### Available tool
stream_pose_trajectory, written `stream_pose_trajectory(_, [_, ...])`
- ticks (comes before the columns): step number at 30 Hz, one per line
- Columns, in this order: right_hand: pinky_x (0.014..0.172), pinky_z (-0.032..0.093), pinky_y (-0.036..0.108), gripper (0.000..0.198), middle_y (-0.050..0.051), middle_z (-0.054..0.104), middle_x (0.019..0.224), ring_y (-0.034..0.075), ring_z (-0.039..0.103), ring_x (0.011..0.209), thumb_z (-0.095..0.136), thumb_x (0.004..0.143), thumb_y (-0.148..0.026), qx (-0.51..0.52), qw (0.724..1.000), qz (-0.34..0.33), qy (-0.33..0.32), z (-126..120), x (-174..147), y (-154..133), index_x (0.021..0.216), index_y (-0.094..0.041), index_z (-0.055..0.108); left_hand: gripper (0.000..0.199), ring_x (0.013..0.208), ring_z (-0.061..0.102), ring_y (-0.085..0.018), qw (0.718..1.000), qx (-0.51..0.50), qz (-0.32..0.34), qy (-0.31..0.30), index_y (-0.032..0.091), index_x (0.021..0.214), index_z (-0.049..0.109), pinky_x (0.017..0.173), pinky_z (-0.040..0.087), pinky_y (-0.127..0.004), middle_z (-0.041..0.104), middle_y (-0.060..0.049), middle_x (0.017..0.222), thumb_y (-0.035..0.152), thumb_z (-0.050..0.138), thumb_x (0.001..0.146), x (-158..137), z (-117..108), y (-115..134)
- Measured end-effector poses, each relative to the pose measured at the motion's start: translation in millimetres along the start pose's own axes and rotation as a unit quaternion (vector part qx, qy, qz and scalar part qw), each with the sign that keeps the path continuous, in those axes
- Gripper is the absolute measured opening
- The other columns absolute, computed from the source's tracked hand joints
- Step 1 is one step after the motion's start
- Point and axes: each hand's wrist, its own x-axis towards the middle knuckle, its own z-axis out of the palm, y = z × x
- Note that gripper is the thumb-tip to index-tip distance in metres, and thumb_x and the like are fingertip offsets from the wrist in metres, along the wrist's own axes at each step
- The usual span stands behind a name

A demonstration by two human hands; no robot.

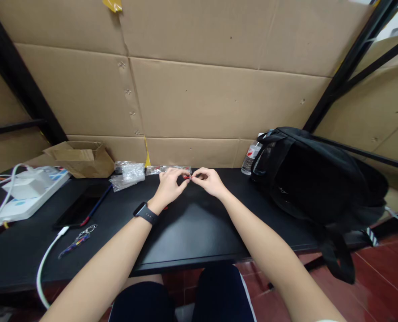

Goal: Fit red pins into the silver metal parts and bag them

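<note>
Over the far part of the black table, my left hand (172,184) and my right hand (209,181) meet with thumbs and forefingers pinched together. Between their fingertips is a small item with a red part (186,176), too small and partly covered to name. Both hands seem to grip it, one from each side. Behind them along the cardboard wall lie clear plastic packets (155,170) with reddish bits inside. Under my left wrist, which wears a dark watch (146,213), a small red piece (166,207) shows on the tabletop.
Left on the table (199,237) are a brown paper bag (88,161), plastic bags (128,174), a phone (81,205) on a white cable, a beaded keychain (76,241) and a white power strip (31,201). A water bottle (249,158) and black backpack (319,179) stand right.
</note>
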Motion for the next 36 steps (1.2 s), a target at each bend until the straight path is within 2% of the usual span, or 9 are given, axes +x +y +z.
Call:
stream_pose_trajectory(4, [0.066,0.048,0.027,0.016,0.004,0.071,0.095,0.012,0.060,0.066,0.075,0.078,-0.034,0.003,1.000,-0.008,-0.008,-1,1,3,0.084,-0.019,0.075,0.058,0.121,0.057,-0.027,0.999,-0.025,0.029,-0.020,0.029,0.130,0.055,0.101,0.039,-0.041,0.065,-0.004,0.131,0.028,0.078,0.077,0,-4,-2])
stream_pose_trajectory(8, [0.066,0.049,0.026,0.014,0.004,0.069,0.096,0.012,0.061,0.067,0.075,0.078,-0.032,0.007,0.999,-0.008,-0.031,-2,1,4,0.083,-0.019,0.075,0.048,0.124,0.056,-0.029,0.999,-0.020,0.026,-0.033,0.030,0.124,0.059,0.103,0.038,-0.043,0.066,-0.004,0.130,0.037,0.077,0.081,0,-4,-2])
stream_pose_trajectory(15, [0.070,0.050,0.027,0.007,0.003,0.064,0.096,0.011,0.060,0.070,0.072,0.078,-0.025,-0.035,0.999,-0.020,-0.020,-10,1,3,0.079,-0.018,0.074,0.039,0.121,0.057,-0.032,0.996,0.019,-0.043,-0.069,0.029,0.110,0.068,0.103,0.036,-0.048,0.071,-0.004,0.122,0.048,0.078,0.078,0,3,-12])
stream_pose_trajectory(20, [0.076,0.048,0.027,0.004,0.003,0.063,0.092,0.014,0.060,0.077,0.070,0.077,-0.017,-0.169,0.984,-0.045,-0.039,-6,-1,11,0.077,-0.019,0.074,0.051,0.124,0.057,-0.032,0.990,0.039,-0.037,-0.132,0.026,0.126,0.065,0.102,0.041,-0.044,0.067,-0.009,0.132,0.053,0.067,0.083,3,-7,-36])
stream_pose_trajectory(22, [0.078,0.048,0.027,0.004,0.004,0.065,0.095,0.016,0.061,0.082,0.071,0.078,-0.018,-0.224,0.972,-0.028,-0.060,-8,-1,14,0.076,-0.020,0.074,0.036,0.109,0.066,-0.027,0.981,0.041,-0.050,-0.184,0.024,0.113,0.071,0.096,0.046,-0.037,0.074,-0.007,0.117,0.046,0.058,0.088,4,-17,-48])
stream_pose_trajectory(26, [0.078,0.048,0.027,0.012,0.005,0.069,0.101,0.018,0.064,0.088,0.072,0.080,-0.026,-0.285,0.951,0.022,-0.115,-28,-1,15,0.091,-0.022,0.075,0.024,0.087,0.071,-0.022,0.941,0.055,-0.069,-0.327,0.027,0.090,0.077,0.084,0.048,-0.030,0.079,0.000,0.092,0.044,0.061,0.082,4,-34,-66])
stream_pose_trajectory(28, [0.080,0.049,0.028,0.027,0.006,0.070,0.106,0.020,0.065,0.091,0.076,0.078,-0.033,-0.313,0.939,0.053,-0.130,-46,0,14,0.104,-0.022,0.075,0.023,0.089,0.071,-0.022,0.936,0.062,-0.078,-0.339,0.028,0.092,0.077,0.082,0.048,-0.029,0.079,0.000,0.094,0.039,0.061,0.081,3,-38,-71])
stream_pose_trajectory(32, [0.082,0.051,0.029,0.065,0.011,0.070,0.118,0.025,0.068,0.097,0.091,0.057,-0.038,-0.345,0.900,0.140,-0.225,-80,-2,13,0.117,-0.019,0.073,0.024,0.094,0.071,-0.022,0.932,0.081,-0.080,-0.345,0.029,0.097,0.076,0.081,0.047,-0.028,0.079,0.000,0.100,0.031,0.062,0.078,2,-39,-75])
stream_pose_trajectory(36, [0.078,0.051,0.026,0.056,0.006,0.077,0.104,0.023,0.071,0.091,0.090,0.056,-0.035,-0.337,0.876,0.200,-0.280,-88,-3,15,0.108,-0.019,0.077,0.013,0.087,0.070,-0.022,0.927,0.120,-0.096,-0.343,0.027,0.084,0.075,0.083,0.043,-0.032,0.079,0.000,0.089,0.030,0.062,0.080,1,-35,-75])
